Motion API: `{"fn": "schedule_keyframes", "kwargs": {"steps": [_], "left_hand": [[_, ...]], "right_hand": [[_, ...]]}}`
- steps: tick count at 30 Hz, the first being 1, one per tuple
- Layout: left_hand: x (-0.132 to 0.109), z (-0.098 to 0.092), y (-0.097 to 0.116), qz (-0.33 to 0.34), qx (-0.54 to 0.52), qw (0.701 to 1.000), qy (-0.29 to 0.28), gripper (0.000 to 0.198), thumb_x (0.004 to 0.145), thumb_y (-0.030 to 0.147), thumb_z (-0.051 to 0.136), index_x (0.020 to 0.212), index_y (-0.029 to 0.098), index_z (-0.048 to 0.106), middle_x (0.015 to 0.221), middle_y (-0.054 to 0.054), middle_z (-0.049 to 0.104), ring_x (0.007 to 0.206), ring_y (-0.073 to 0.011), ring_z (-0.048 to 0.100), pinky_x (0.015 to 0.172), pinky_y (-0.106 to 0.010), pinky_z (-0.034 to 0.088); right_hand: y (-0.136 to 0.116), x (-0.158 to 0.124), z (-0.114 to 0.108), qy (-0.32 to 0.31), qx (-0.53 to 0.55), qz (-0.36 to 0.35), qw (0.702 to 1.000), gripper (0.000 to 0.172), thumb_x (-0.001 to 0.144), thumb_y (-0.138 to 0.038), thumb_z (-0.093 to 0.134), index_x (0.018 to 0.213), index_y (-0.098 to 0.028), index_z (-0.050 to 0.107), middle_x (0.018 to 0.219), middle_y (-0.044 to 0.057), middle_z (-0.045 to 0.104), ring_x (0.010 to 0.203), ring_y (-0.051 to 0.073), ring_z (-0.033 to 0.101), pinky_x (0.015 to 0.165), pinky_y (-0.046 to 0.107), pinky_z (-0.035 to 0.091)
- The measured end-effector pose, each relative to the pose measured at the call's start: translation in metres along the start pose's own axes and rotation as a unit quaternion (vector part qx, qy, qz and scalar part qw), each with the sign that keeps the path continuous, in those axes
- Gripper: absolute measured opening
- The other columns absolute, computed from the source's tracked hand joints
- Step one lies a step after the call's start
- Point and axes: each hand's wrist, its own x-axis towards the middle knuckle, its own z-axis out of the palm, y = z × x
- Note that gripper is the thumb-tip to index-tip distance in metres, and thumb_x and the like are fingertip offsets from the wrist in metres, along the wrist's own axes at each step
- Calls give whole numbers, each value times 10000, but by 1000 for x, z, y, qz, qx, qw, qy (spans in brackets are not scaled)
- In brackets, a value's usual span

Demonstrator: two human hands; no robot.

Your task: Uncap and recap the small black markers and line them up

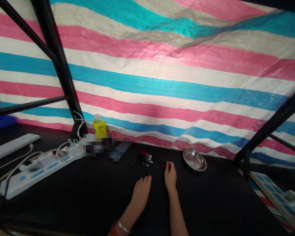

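Note:
My left hand rests palm down on the black table, fingers together and pointing forward, with nothing visible in it. My right hand is on its side to the right, fingers bent and pressed together; a speck of red shows at its fingertips, too small to name. A small red-and-black stick lies against the thumb side of that hand; whether it is gripped I cannot tell. Ahead of my left hand are several black marker pens in a row, with a red marker pen behind them. A tiny pale piece lies beside them.
A round metal dish stands right of my right hand. On the left are a white power strip with plugs and cables, and a yellow bottle. A blurred patch covers things near it. Striped sheeting and black frame bars surround the table.

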Motion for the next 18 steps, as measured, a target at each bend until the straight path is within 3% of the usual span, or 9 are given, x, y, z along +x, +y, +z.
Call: {"fn": "schedule_keyframes", "kwargs": {"steps": [5,11,15,18], "left_hand": [[29,-7,10,18,-25,999,10,424,778,-46,279,1099,120,502,976,-112,625,899,-209,609,777,-339,476],[58,-5,14,51,-97,994,26,381,810,-33,245,1057,126,487,991,-105,619,922,-180,599,827,-322,452],[66,-1,15,123,-206,968,69,281,902,97,240,975,158,505,928,-57,608,863,-154,591,798,-289,456],[66,0,17,132,-273,948,92,269,926,173,244,975,175,509,920,-41,592,837,-139,589,777,-271,463]], "right_hand": [[-4,1,-3,21,72,-34,997,340,833,-469,397,864,-183,578,788,60,658,734,199,617,626,267,428],[0,4,-3,48,100,-18,994,358,820,-497,421,842,-170,566,746,52,641,681,181,610,625,266,447],[0,5,0,68,171,-3,983,357,814,-499,445,884,-164,544,849,92,663,768,193,633,670,281,474],[-5,4,4,88,246,2,965,337,810,-477,475,908,-159,527,857,104,669,772,194,641,673,296,494]]}}
